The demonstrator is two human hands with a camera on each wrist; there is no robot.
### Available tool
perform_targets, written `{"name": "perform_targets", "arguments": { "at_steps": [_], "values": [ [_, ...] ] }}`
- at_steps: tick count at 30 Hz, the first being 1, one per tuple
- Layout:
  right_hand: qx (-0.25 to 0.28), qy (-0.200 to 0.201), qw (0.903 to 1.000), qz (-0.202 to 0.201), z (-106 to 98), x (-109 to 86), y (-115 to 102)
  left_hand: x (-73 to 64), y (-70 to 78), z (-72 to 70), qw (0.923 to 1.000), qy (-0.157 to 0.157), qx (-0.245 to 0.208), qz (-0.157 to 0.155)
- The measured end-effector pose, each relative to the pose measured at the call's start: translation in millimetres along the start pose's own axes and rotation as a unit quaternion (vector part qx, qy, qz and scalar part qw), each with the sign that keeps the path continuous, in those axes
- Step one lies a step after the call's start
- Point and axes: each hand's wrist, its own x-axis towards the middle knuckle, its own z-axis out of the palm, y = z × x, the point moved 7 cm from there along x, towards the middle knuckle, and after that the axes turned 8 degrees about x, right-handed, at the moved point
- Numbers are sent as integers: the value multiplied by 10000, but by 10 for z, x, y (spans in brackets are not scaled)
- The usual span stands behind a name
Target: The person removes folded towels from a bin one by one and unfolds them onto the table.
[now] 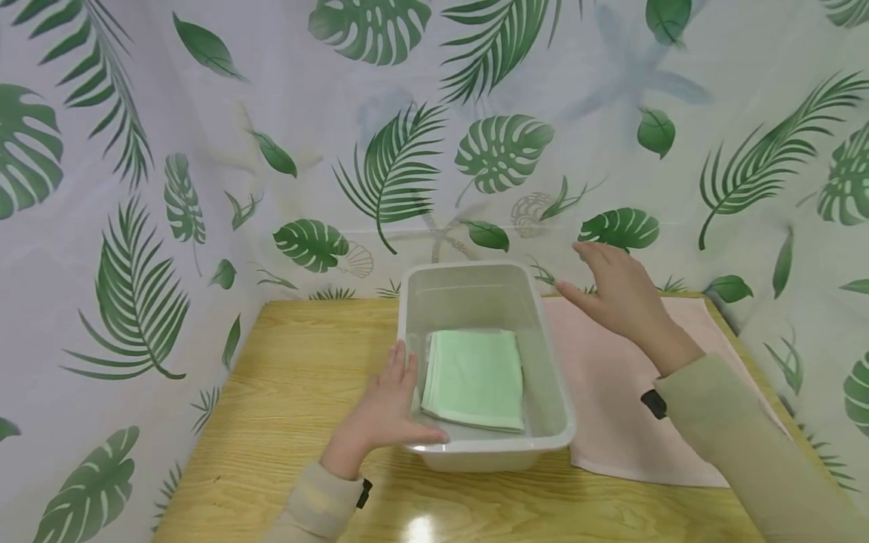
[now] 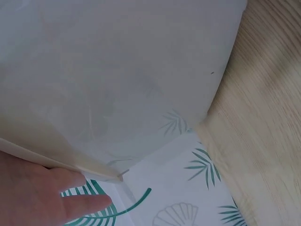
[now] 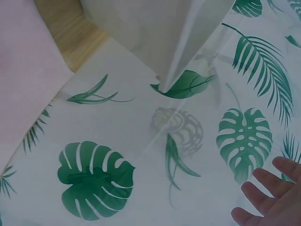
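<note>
A white plastic basin (image 1: 478, 443) stands on the table with a folded light green cloth (image 1: 475, 379) lying flat on its bottom. My left hand (image 1: 383, 407) touches the basin's near left corner, its fingers stretched along the left rim and its thumb on the near rim. In the left wrist view, the fingers (image 2: 87, 207) extend past the rim beside the basin's outer wall (image 2: 108, 84). Off to the basin's right, my right hand (image 1: 621, 298) is raised above a pink cloth (image 1: 611, 422), fingers extended and holding nothing. Its spread fingers (image 3: 263, 200) show in the right wrist view.
The pink cloth lies spread over the right side of the wooden table (image 1: 299, 392), beside the basin. A white sheet (image 1: 285, 98) printed with green leaves hangs behind the table and along both sides. The basin's far end stands near this sheet.
</note>
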Motion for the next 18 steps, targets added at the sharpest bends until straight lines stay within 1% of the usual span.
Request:
{"name": "perform_targets", "arguments": {
  "at_steps": [5, 9, 14, 18],
  "values": [
    [107, 180, 9997, -102, -17, 232, -213, 10, 99, 34, 10000, 23, -1, -69],
    [207, 211, 9995, -151, 79, 418, -311, 14, 164, 61, 9999, 24, 75, -95],
    [201, 154, 9996, -107, 280, 603, -374, 27, 218, 98, 9999, -11, 131, -93],
    [207, -76, 9997, -103, 546, 734, -435, 29, 209, 103, 9998, 15, 57, -163]
  ]
}}
